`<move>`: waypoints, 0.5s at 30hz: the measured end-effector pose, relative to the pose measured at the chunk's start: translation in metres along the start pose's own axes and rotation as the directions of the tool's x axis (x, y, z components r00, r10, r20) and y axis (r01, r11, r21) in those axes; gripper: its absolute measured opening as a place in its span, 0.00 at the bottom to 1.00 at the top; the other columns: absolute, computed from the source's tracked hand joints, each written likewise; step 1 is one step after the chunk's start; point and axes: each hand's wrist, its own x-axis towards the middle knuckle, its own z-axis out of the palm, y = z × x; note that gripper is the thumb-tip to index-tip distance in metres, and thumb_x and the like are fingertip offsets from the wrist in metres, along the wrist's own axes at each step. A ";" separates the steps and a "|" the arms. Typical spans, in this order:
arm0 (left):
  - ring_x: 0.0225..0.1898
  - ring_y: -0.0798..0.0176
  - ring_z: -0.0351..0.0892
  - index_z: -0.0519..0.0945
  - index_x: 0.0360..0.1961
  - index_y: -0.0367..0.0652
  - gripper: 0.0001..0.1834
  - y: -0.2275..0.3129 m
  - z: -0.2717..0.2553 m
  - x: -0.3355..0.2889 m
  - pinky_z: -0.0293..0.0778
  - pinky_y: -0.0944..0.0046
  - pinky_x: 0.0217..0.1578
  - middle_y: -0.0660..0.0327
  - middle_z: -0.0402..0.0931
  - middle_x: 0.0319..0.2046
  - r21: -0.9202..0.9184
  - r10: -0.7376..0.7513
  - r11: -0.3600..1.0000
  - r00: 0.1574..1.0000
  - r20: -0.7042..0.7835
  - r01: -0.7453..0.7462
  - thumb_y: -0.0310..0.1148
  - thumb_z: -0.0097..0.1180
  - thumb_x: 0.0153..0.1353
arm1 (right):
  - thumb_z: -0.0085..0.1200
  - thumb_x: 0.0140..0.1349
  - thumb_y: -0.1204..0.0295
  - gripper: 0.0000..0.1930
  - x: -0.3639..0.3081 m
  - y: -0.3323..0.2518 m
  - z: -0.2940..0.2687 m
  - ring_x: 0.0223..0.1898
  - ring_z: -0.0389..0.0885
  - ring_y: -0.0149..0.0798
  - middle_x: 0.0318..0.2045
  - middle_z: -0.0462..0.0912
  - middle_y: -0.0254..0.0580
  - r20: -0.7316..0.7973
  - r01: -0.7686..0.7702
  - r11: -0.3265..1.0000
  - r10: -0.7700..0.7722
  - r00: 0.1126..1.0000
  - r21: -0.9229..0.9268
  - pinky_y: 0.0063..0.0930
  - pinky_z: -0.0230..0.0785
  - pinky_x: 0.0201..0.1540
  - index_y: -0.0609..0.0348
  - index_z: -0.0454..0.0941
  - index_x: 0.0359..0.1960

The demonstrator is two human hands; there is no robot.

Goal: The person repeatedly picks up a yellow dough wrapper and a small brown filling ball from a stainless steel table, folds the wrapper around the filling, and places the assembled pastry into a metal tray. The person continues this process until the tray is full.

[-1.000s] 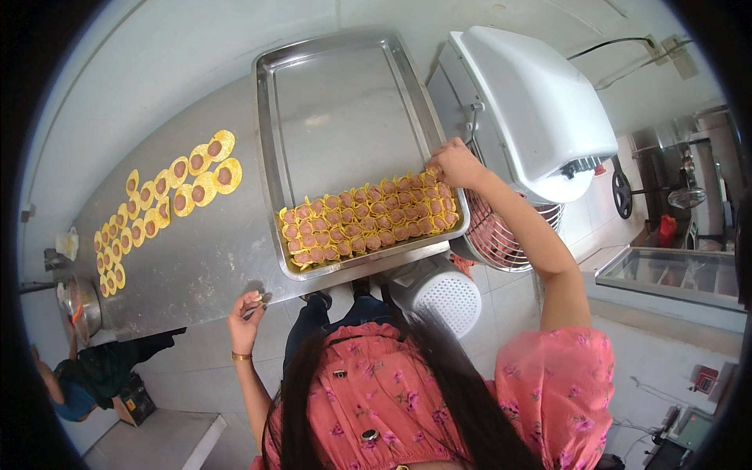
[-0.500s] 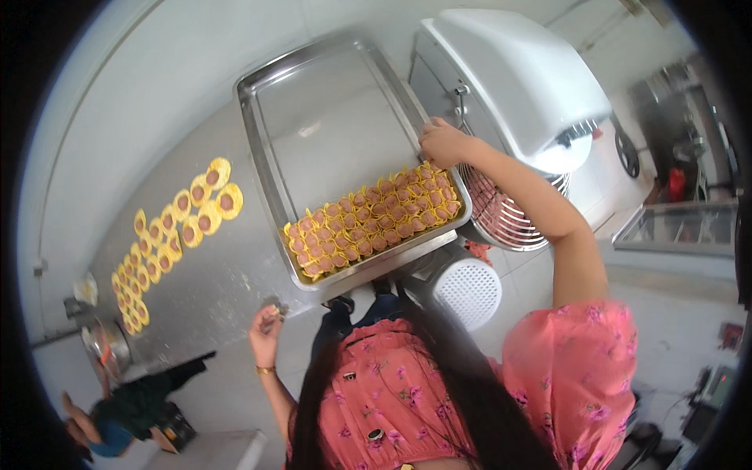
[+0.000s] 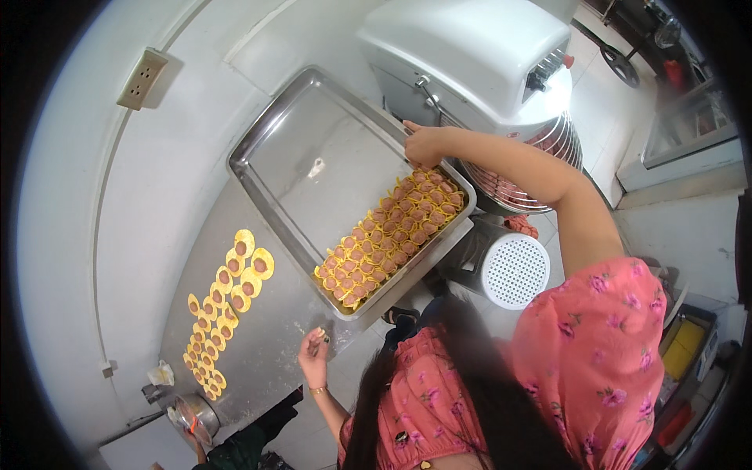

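A deep rectangular metal tray [image 3: 301, 180] rests on the steel table. Rows of open-topped dumplings [image 3: 388, 235], yellow wrappers around pinkish filling, are packed along its near right side. My right hand [image 3: 423, 146] is at the tray's right rim, just beyond the end of those rows. Its fingers are bent over the rim, with one pointing out. Low and left of the tray, my left hand [image 3: 314, 359] hangs near the table edge. Its fingers are curled together around something small and dark at the tips. Flat yellow wrappers [image 3: 263, 259] topped with meat balls lie on the table at left.
A white mixer [image 3: 470, 55] with a wire guard [image 3: 560, 149] over meat stands beyond my right arm. Below the tray's corner are a white perforated stool seat [image 3: 515, 270] and a grey bin. A metal bowl [image 3: 196, 415] and another person's dark clothing [image 3: 251, 442] show at lower left.
The view has turned, so the tray and wrappers appear tilted and shifted in the picture. My right hand remains at the tray rim, my left hand near the table edge.
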 end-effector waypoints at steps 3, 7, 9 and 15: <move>0.44 0.68 0.76 0.76 0.47 0.34 0.14 0.022 -0.003 0.016 0.73 0.67 0.45 0.59 0.77 0.43 0.125 0.017 0.992 0.999 0.044 -0.023 0.21 0.53 0.59 | 0.55 0.50 0.65 0.11 -0.002 0.003 0.003 0.57 0.69 0.39 0.39 0.82 0.38 0.023 -0.015 0.999 0.014 1.000 0.044 0.65 0.30 0.66 0.42 0.85 0.35; 0.45 0.66 0.76 0.77 0.48 0.36 0.13 0.055 -0.005 0.051 0.74 0.66 0.44 0.58 0.78 0.46 0.243 0.101 0.963 0.991 0.085 -0.119 0.25 0.48 0.63 | 0.53 0.49 0.73 0.20 -0.009 0.006 0.003 0.63 0.64 0.40 0.53 0.75 0.41 -0.060 -0.032 0.969 0.048 0.997 0.245 0.63 0.26 0.68 0.47 0.80 0.48; 0.44 0.62 0.78 0.76 0.48 0.37 0.14 0.072 0.001 0.080 0.73 0.66 0.43 0.55 0.78 0.44 0.258 0.237 0.929 0.961 0.140 -0.266 0.22 0.46 0.61 | 0.51 0.51 0.72 0.21 -0.007 -0.001 -0.003 0.55 0.71 0.40 0.53 0.75 0.38 -0.249 -0.016 0.951 0.097 0.964 0.309 0.61 0.27 0.68 0.48 0.79 0.49; 0.44 0.52 0.78 0.76 0.48 0.38 0.20 0.102 0.037 0.163 0.70 0.60 0.48 0.49 0.77 0.44 0.361 0.336 0.765 0.808 0.483 -0.534 0.19 0.41 0.54 | 0.43 0.47 0.78 0.25 0.028 -0.066 -0.035 0.53 0.75 0.42 0.50 0.79 0.42 -0.421 0.286 0.747 -0.009 0.907 0.600 0.45 0.43 0.67 0.52 0.79 0.50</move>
